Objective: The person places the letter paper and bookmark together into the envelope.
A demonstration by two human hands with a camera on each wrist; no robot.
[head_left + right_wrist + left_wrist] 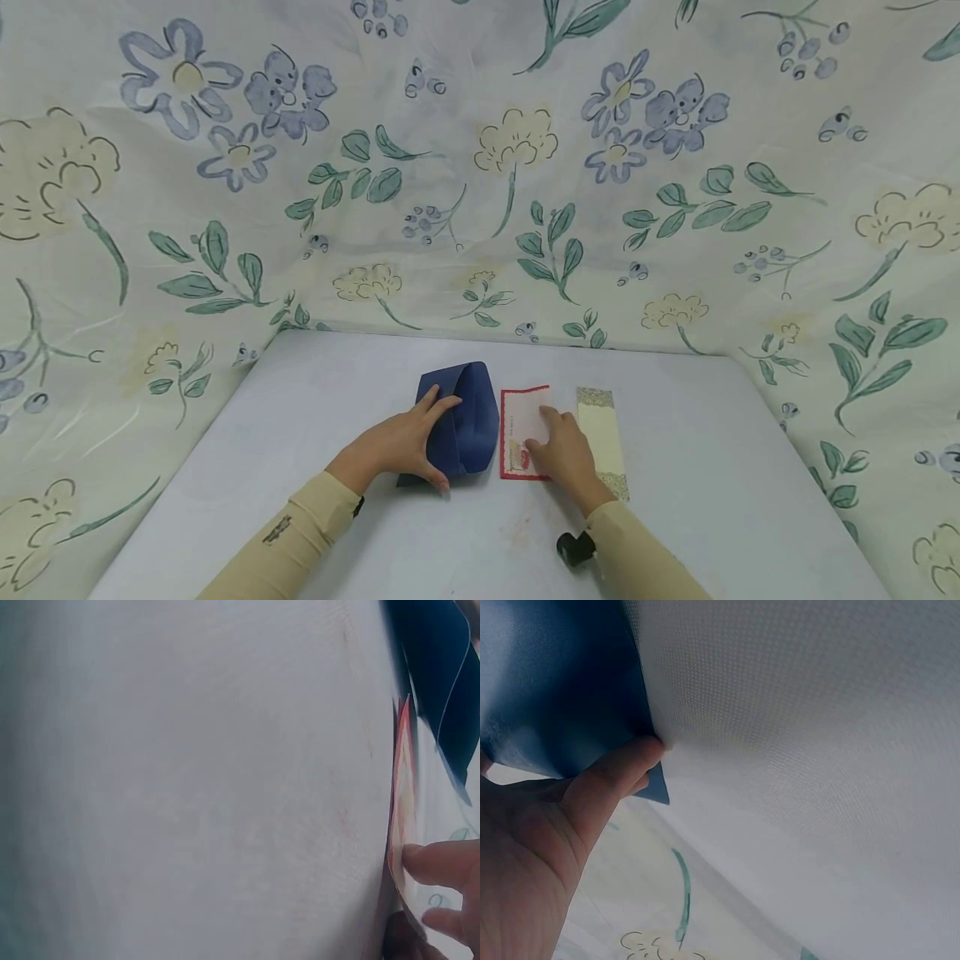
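A dark blue envelope [474, 425] lies on the white table with its flap side spread open toward the right. My left hand [397, 440] holds it, fingers across the far part and thumb at the near edge. In the left wrist view a digit lies along the border of the envelope [562, 682]. Just right of it is a white greeting card with a red border [525, 408]. My right hand [564, 450] grips that card by its right side. The right wrist view shows the card [403, 802] edge-on, slightly bent, with fingertips touching its face.
A cream strip of paper with glittery gold ends [600, 433] lies right of the card, partly behind the right hand. A black wrist device [575, 550] sits by the right sleeve. Flowered fabric [450, 167] rises behind the table [337, 375].
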